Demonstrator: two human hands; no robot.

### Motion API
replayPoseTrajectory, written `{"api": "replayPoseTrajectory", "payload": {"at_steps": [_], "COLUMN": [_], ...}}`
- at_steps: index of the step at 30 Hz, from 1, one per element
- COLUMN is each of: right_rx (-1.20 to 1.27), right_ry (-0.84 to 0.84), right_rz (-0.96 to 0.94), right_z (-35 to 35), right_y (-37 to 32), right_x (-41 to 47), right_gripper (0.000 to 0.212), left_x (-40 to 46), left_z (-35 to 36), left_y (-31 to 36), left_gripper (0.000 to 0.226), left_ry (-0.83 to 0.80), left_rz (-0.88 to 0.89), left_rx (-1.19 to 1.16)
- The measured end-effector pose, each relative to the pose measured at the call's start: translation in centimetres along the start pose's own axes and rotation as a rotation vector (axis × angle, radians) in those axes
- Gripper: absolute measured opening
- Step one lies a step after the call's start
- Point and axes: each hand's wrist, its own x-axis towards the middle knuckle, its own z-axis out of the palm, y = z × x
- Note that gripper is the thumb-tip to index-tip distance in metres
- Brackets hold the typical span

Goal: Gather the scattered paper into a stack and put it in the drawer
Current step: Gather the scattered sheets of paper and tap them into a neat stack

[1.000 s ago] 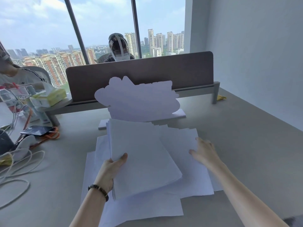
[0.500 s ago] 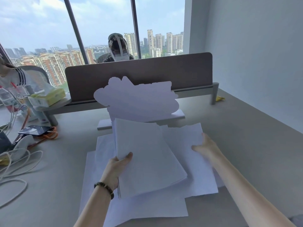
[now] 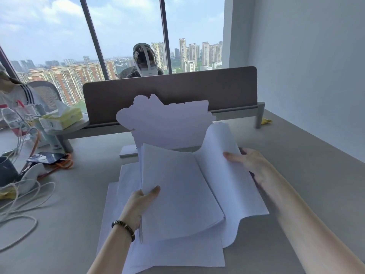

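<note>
Our left grip [image 3: 141, 206] pinches the stack [image 3: 179, 192] by its near-left edge, long axis running away from us. Just right, our right grip [image 3: 250, 165] holds a lifted sheet [image 3: 227, 175], ready to lay onto the stack.

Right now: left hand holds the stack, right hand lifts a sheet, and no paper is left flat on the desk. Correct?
Not quite. The head view shows loose sheets flat on the desk under the stack. Left hand and right hand are as stated.

Tissue box [image 3: 61, 119], phone [image 3: 47, 157], white cables [image 3: 21, 206] — all left of divider [image 3: 169, 95].
</note>
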Motion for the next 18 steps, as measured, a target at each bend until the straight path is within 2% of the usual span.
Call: {"api": "replayPoseTrajectory", "payload": {"at_steps": [4, 7, 10, 12, 14, 16, 18], "right_rx": [0.163, 0.197, 0.161, 0.009, -0.156, -0.172, -0.153], "right_ry": [-0.203, -0.272, -0.22, -0.145, -0.096, -0.098, -0.069], "right_rz": [-0.038, -0.089, -0.051, -0.004, 0.041, 0.096, 0.109], "right_z": [1.0, 1.7, 2.2, 2.3, 2.1, 2.3, 2.9], "right_y": [-3.5, -4.4, -3.3, -1.6, 0.3, 2.3, 4.1], "right_x": [-1.2, -1.2, 0.3, 1.4, 2.2, 2.5, 2.5], "right_gripper": [0.035, 0.034, 0.033, 0.027, 0.025, 0.023, 0.022], "left_x": [0.0, 0.2, -0.2, -0.4, -0.8, -0.9, -1.2], "left_z": [-0.2, -0.5, -1.0, -1.2, -1.2, -0.9, -0.6], "left_y": [-0.3, -0.3, -0.3, -0.3, 0.3, 0.8, 1.2], "left_gripper": [0.019, 0.03, 0.047, 0.053, 0.065, 0.075, 0.075], "left_ry": [0.0, -0.024, -0.053, -0.063, -0.03, -0.001, -0.004], "left_rz": [0.018, -0.012, 0.003, 0.0, -0.033, -0.015, 0.036], "left_rx": [0.021, 0.0, 0.024, -0.022, 0.059, 0.166, 0.18]}}
